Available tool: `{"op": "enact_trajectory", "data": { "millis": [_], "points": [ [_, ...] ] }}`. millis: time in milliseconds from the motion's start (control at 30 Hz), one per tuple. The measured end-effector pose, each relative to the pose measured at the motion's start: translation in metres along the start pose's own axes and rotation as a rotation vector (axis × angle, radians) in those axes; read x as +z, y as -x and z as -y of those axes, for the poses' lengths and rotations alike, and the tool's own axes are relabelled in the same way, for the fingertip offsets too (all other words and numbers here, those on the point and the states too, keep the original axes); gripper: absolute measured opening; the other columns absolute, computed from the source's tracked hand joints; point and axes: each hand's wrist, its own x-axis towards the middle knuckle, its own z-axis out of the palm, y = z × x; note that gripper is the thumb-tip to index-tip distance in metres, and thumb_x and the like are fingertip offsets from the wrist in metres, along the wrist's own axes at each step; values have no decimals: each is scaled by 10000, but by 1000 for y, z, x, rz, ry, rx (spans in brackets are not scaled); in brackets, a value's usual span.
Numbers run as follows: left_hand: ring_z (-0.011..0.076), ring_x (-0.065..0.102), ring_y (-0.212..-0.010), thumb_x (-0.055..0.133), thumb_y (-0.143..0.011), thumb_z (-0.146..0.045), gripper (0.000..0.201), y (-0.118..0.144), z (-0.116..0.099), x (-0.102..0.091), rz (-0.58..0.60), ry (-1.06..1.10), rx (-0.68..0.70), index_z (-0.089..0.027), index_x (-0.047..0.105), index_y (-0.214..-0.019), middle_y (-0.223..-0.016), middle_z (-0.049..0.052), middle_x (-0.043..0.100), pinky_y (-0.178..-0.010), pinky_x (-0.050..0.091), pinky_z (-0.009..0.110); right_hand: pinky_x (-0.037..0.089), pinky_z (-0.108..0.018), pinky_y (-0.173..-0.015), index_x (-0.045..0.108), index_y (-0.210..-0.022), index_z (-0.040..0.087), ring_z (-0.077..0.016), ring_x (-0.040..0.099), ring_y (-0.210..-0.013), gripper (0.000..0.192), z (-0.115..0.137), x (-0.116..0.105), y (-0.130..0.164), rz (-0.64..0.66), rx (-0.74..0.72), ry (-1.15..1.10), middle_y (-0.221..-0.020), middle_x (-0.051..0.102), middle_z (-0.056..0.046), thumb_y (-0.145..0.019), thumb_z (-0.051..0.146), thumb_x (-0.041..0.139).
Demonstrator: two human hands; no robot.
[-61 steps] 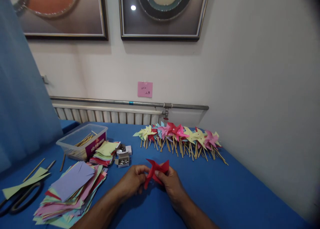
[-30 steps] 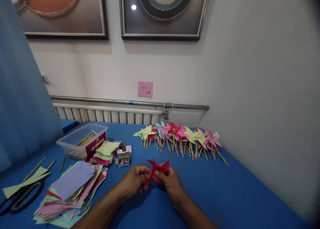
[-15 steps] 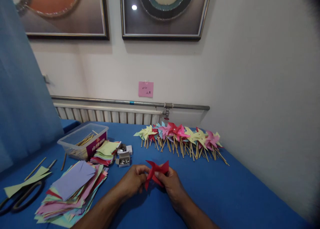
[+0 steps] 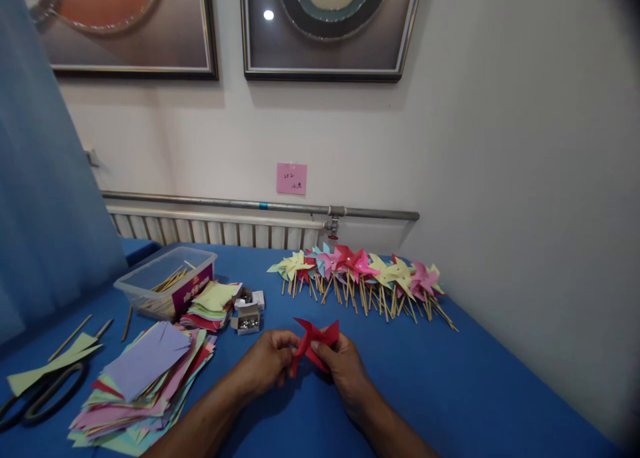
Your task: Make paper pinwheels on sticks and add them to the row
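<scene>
Red paper (image 4: pixel 309 335) is pinched between both hands (image 4: pixel 267 361), forearms (image 4: pixel 200 411) slanting inward.

Goes bare along the left forearm (image 4: pixel 200 413) at seven o'clock and the right forearm (image 4: pixel 386 423) at five; narrows toward the wrists; ends in a bare left hand (image 4: pixel 267 361) and bare right hand (image 4: pixel 346 370).

1. Framed pic (image 4: pixel 135 50), far L, high on wall (image 4: pixel 500 178); dk frame, orange-red rounded shape w/ beaded edge.
2. 2nd framed pic (image 4: pixel 325 55), to R of 1st; dk ring, pale ctr, glare spot L.
3. Pink note (image 4: pixel 292 179), below 2nd pic; handwritten.
4. Metal pipe (image 4: pixel 215 203), horiz. along far side; blue band mid-length.
5. Red-handled valve (image 4: pixel 333 227), under pipe.
6. White radiator (image 4: pixel 230 234), below pipe, L of valve.
7. Blue curtain (image 4: pixel 45 178), L edge.
</scene>
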Motion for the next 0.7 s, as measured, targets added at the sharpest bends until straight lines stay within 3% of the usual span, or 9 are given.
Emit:
{"op": "enact_trajectory", "data": {
  "millis": [700],
  "points": [
    [71,398,-355,540,-737,-245,238,4,-6,1,-13,-38,-4,-139,671,-906,-504,-60,554,-403,251,198,326,-233,-496,653,-758,171,-94,421,-495,391,-1,1,-3,0,-2,5,-559,560,50,-560,452,840]
  ]
}}
